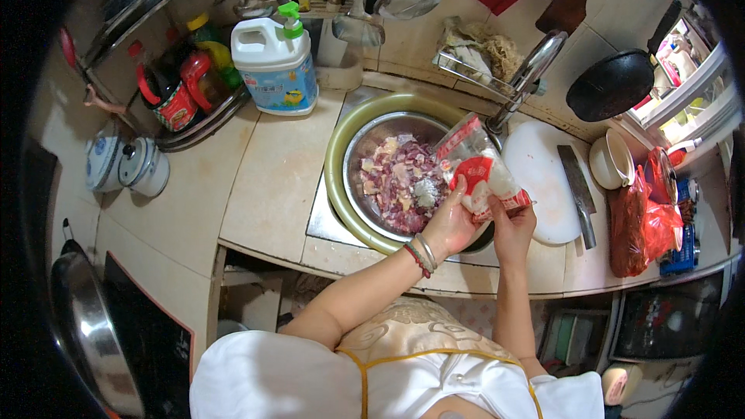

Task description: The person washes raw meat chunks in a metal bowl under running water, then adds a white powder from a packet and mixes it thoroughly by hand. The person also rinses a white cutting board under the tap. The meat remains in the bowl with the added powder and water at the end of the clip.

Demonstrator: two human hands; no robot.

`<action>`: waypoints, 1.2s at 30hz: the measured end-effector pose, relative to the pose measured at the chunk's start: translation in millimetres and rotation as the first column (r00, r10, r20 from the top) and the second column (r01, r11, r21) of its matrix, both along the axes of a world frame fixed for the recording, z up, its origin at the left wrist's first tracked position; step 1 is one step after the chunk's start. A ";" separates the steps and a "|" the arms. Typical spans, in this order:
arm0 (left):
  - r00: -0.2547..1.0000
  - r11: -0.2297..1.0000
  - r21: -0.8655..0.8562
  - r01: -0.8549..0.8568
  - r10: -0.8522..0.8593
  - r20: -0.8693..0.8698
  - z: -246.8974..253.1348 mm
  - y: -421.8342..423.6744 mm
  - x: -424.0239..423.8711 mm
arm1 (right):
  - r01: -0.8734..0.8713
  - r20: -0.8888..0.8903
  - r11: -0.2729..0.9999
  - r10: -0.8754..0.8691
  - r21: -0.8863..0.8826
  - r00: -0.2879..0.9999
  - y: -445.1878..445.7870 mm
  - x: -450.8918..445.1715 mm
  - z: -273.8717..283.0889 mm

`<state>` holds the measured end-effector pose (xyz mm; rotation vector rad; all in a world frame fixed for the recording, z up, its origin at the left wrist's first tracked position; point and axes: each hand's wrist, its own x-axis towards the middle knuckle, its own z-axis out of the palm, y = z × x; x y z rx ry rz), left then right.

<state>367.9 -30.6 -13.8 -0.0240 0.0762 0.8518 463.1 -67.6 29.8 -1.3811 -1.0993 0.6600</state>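
A red-and-clear plastic bag of white powder [478, 170] is held in both hands over the right side of a stainless steel bowl [356, 205]. My left hand [453, 224] grips the bag from the left, thumb up on its printed face. My right hand [514, 231] pinches its lower right end. Inside the bowl lie chopped pieces of raw meat [393, 177], with a small heap of white powder [426, 192] on top, near my left hand. The bowl sits within an olive-green basin [336, 189] at the sink.
A chrome faucet [527, 73] rises behind the basin. To the right, a cleaver [576, 189] lies on a white cutting board [532, 180], beside red plastic bags [634, 227]. A pump jug [276, 70] and lidded jar [144, 166] stand left. A black pan [611, 84] hangs upper right.
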 end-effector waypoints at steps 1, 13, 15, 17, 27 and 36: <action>1.000 1.000 0.013 -0.016 0.016 -0.020 -1.1 0.6 -2.0 | 0.002 -0.007 1.000 -0.002 0.006 1.000 -0.3 -1.9 -1.1; 0.998 0.999 -0.007 0.032 -0.032 0.044 -12.4 -2.5 -10.7 | 0.018 0.006 1.000 -0.018 0.017 1.000 -0.4 -3.9 -11.5; 0.999 0.999 0.021 0.034 -0.035 0.005 -11.3 -4.1 -13.0 | 0.037 -0.047 0.999 -0.036 0.006 0.998 -3.3 -4.3 -14.7; 0.999 0.998 0.035 0.052 -0.052 -0.004 -20.7 -2.0 -12.4 | 0.030 -0.064 1.000 -0.030 -0.003 0.997 -3.9 -3.3 -17.7; 0.983 0.983 0.044 0.181 -0.181 0.007 -27.7 2.6 -5.3 | 0.122 0.003 0.992 -0.122 0.022 0.993 2.3 7.5 -9.4; 0.969 0.973 -0.008 0.229 -0.229 -0.097 -34.1 -1.8 -4.8 | 0.130 0.036 0.991 -0.129 -0.033 0.991 1.6 15.2 -20.9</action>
